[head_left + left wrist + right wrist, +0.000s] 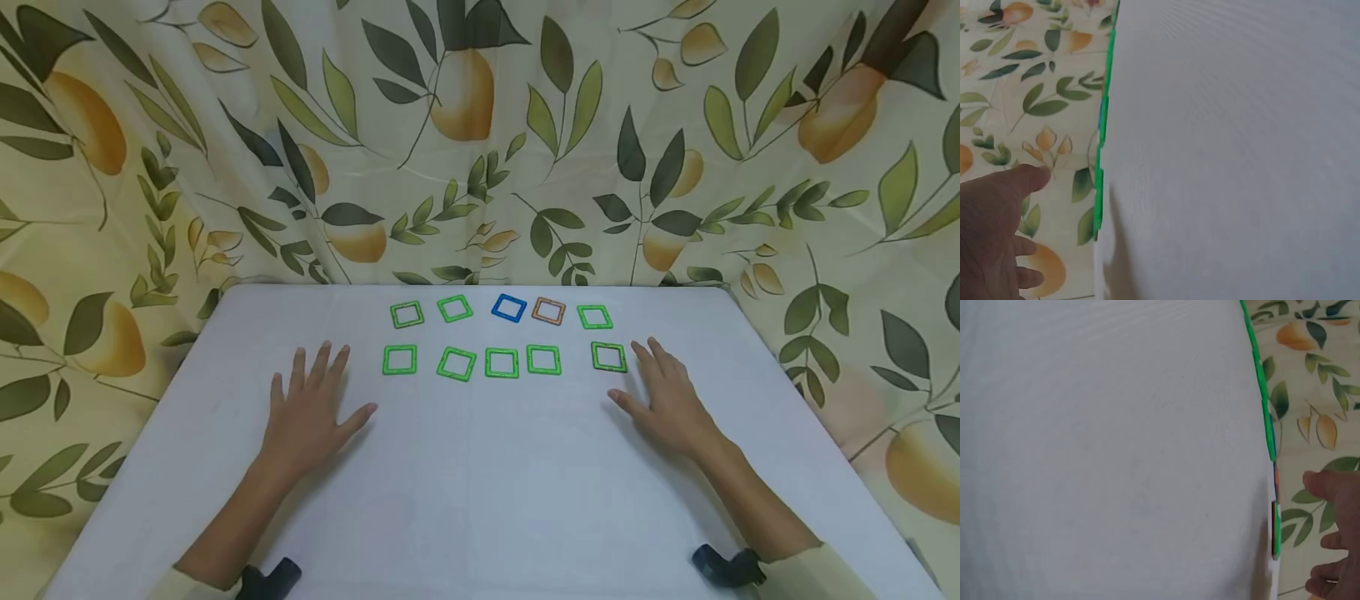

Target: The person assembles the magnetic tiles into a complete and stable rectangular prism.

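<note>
Two rows of square plastic frames lie flat toward the far side of the white table. Most are green, such as the front-left green square frame [386, 360]; the back row also holds a blue square frame [498, 305] and an orange square frame [537, 308]. My left hand [303, 421], fingers spread, is left of the rows and holds nothing. On the other side my right hand [671, 408] has its fingers extended, also holding nothing, its fingertips close to the front-right green square frame [595, 357]. In both wrist views the frames appear edge-on.
The white table [480, 500] reaches back to a curtain [465, 183] printed with fruit and leaves. Dark wrist-worn devices sit at both cuffs, the left device [273, 579] and the right device [727, 567].
</note>
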A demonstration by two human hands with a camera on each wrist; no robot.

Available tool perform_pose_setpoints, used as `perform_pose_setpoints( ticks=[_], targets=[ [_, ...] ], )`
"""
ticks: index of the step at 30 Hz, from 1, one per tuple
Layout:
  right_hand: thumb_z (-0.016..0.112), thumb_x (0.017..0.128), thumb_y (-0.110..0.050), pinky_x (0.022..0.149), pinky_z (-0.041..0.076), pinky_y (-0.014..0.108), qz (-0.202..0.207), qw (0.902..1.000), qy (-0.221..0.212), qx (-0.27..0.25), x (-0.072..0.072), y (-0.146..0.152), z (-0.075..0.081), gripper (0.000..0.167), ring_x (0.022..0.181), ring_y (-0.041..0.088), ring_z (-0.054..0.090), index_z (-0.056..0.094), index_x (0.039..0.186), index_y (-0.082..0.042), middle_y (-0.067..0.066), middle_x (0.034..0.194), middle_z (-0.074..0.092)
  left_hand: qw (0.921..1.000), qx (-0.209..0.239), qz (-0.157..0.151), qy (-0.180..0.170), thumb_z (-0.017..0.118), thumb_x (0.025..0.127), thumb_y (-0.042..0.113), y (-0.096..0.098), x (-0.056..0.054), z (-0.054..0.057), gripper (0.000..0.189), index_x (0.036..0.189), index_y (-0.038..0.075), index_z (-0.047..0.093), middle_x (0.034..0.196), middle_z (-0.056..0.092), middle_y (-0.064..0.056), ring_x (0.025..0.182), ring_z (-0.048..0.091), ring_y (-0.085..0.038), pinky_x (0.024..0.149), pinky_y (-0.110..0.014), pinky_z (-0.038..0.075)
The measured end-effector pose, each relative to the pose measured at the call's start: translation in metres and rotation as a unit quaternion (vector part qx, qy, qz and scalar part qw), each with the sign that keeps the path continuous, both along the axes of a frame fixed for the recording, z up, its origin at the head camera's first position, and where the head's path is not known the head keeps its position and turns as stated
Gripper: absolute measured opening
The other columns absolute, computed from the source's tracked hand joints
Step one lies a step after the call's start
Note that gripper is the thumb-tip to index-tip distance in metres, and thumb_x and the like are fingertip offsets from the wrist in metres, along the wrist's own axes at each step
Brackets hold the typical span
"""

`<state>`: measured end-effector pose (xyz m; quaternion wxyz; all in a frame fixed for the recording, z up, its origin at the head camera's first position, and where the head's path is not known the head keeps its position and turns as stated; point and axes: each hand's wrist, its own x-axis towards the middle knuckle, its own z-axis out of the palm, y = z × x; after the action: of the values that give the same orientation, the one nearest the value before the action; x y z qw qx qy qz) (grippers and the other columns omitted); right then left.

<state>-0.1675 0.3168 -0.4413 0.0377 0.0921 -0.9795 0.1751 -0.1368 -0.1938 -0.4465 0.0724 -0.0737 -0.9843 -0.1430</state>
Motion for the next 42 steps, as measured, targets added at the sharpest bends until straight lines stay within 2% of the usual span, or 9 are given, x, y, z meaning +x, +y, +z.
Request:
perform_pose_setpoints(
  ticks=[4, 11, 18, 24, 30, 37, 42],
  targets=[
    [0.071, 0.099, -0.043, 0.11, 0.029, 0.075, -0.006, 0.9999, 0.011, -0.008, -0.002, -0.004, 0.002, 0.087, 0.145, 0.057, 0.024, 0.03, 0.161, 0.002, 0.032, 0.163, 0.025, 0.9999, 0.006, -0.016, 0.002, 0.069, 0.095, 0.057, 0.013, -0.01, -0.005, 0.094, 0.165, 0.007, 0.03, 0.17, 0.023, -0.023, 0.155, 0.01, -0.053, 0.116, -0.078, 0.011],
    [0.074, 0.098, -0.034, 0.113, 0.031, 0.07, 0.018, 0.9991, 0.026, -0.028, -0.01, -0.017, 0.004, 0.078, 0.145, 0.052, 0.028, 0.039, 0.157, 0.003, 0.03, 0.159, 0.034, 0.9981, 0.005, -0.062, 0.008, 0.071, 0.095, 0.053, 0.037, -0.023, -0.003, 0.09, 0.165, 0.009, 0.033, 0.17, 0.026, -0.021, 0.155, 0.015, -0.05, 0.118, -0.073, 0.019],
    [0.076, 0.097, -0.028, 0.116, 0.031, 0.066, 0.038, 0.9984, 0.031, -0.027, -0.018, -0.027, 0.006, 0.074, 0.144, 0.05, 0.033, 0.042, 0.154, 0.005, 0.029, 0.157, 0.039, 0.9965, 0.004, -0.083, 0.006, 0.07, 0.097, 0.052, 0.057, -0.034, 0.002, 0.086, 0.163, 0.008, 0.036, 0.168, 0.031, -0.02, 0.155, 0.02, -0.048, 0.119, -0.069, 0.023],
    [0.077, 0.096, -0.029, 0.12, 0.025, 0.064, 0.043, 0.9988, 0.006, -0.023, -0.025, -0.033, 0.007, 0.075, 0.145, 0.048, 0.034, 0.043, 0.154, 0.003, 0.029, 0.157, 0.041, 0.9953, 0.006, -0.097, 0.002, 0.068, 0.099, 0.052, 0.077, -0.042, 0.002, 0.082, 0.162, 0.007, 0.04, 0.166, 0.037, -0.016, 0.155, 0.024, -0.043, 0.121, -0.065, 0.024],
    [0.075, 0.097, -0.028, 0.123, 0.02, 0.061, 0.057, 0.998, -0.01, -0.024, -0.029, -0.043, 0.003, 0.067, 0.145, 0.047, 0.037, 0.05, 0.15, 0.005, 0.029, 0.153, 0.047, 0.9936, 0.002, -0.112, -0.01, 0.067, 0.099, 0.053, 0.092, -0.046, 0.0, 0.08, 0.161, 0.008, 0.042, 0.165, 0.041, -0.013, 0.155, 0.026, -0.04, 0.121, -0.062, 0.025],
    [0.076, 0.098, -0.026, 0.118, 0.032, 0.06, 0.054, 0.9978, -0.033, -0.017, -0.033, -0.053, 0.003, 0.066, 0.145, 0.044, 0.037, 0.051, 0.151, 0.002, 0.025, 0.156, 0.045, 0.9906, 0.002, -0.136, -0.019, 0.067, 0.1, 0.05, 0.108, -0.057, 0.0, 0.077, 0.16, 0.008, 0.043, 0.164, 0.042, -0.015, 0.154, 0.029, -0.04, 0.123, -0.058, 0.025],
    [0.078, 0.097, -0.025, 0.119, 0.032, 0.058, 0.061, 0.9975, -0.033, -0.014, -0.038, -0.06, 0.003, 0.065, 0.146, 0.043, 0.037, 0.052, 0.15, 0.002, 0.024, 0.154, 0.048, 0.9891, -0.001, -0.146, -0.02, 0.07, 0.1, 0.048, 0.122, -0.063, 0.001, 0.074, 0.158, 0.008, 0.048, 0.161, 0.046, -0.016, 0.152, 0.033, -0.039, 0.124, -0.055, 0.025]
  ],
)
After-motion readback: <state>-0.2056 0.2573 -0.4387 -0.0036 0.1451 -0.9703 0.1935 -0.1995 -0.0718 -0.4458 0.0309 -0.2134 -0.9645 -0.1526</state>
